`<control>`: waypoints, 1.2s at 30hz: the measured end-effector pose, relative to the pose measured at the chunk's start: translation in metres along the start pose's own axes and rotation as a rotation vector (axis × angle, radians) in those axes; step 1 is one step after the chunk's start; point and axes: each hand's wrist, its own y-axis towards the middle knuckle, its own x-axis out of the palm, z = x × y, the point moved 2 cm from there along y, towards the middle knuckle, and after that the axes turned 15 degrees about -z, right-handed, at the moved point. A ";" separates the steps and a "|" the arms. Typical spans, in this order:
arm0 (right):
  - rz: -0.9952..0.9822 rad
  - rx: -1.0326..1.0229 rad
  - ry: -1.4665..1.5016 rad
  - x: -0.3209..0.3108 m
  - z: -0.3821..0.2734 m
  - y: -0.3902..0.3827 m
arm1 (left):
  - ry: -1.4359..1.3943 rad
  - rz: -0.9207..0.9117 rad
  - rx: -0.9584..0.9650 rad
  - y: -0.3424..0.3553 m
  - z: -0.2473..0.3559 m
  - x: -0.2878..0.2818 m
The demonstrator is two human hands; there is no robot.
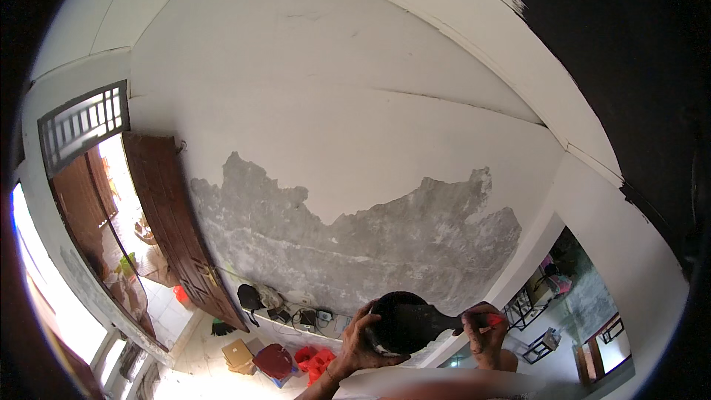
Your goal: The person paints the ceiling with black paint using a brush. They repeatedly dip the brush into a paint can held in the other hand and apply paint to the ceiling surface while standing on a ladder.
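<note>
A black frying pan [400,320] is held up in front of me, low in the head view, its handle [444,322] pointing right. My left hand [361,344] grips the round body by its left side, thumb and fingers wrapped about the rim. At the handle's far end, my right hand [485,341] is closed, and a small red thing [486,319] shows between its fingers. Whether that red piece belongs to the handle or is separate, I cannot tell. The lower part of my left forearm leaves the picture at the bottom.
Beyond the pan stands a white wall with a peeled grey patch [355,259]. A ledge along it carries a black bag [249,296] and chargers with cables [306,317]. Cardboard boxes [238,355] and red plastic bags [317,361] lie on the floor. A brown door [172,215] stands ajar leftward.
</note>
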 end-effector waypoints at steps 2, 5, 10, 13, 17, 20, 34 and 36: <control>0.010 0.179 -0.021 -0.001 0.010 0.002 | 0.021 0.008 -0.017 0.002 -0.006 0.000; 0.024 0.306 0.137 -0.007 0.020 -0.002 | 0.037 0.062 -0.003 0.001 -0.012 0.000; -0.137 0.389 0.126 -0.025 0.008 -0.004 | 0.144 0.083 0.023 0.000 -0.019 -0.007; -0.355 0.137 -0.525 -0.025 -0.016 0.009 | 0.157 0.044 0.033 0.003 -0.019 -0.011; -0.298 -0.090 -0.703 -0.015 -0.040 0.031 | 0.111 0.040 0.025 0.006 -0.019 -0.009; -0.443 -0.041 -0.711 -0.008 -0.046 0.040 | 0.121 0.031 0.022 0.003 -0.019 -0.006; -0.088 -0.232 -0.518 0.022 0.009 0.055 | 0.050 0.238 -0.264 -0.002 -0.027 -0.020; 0.042 -0.298 -0.637 0.030 0.015 0.081 | 0.140 0.246 -0.230 -0.007 -0.027 -0.027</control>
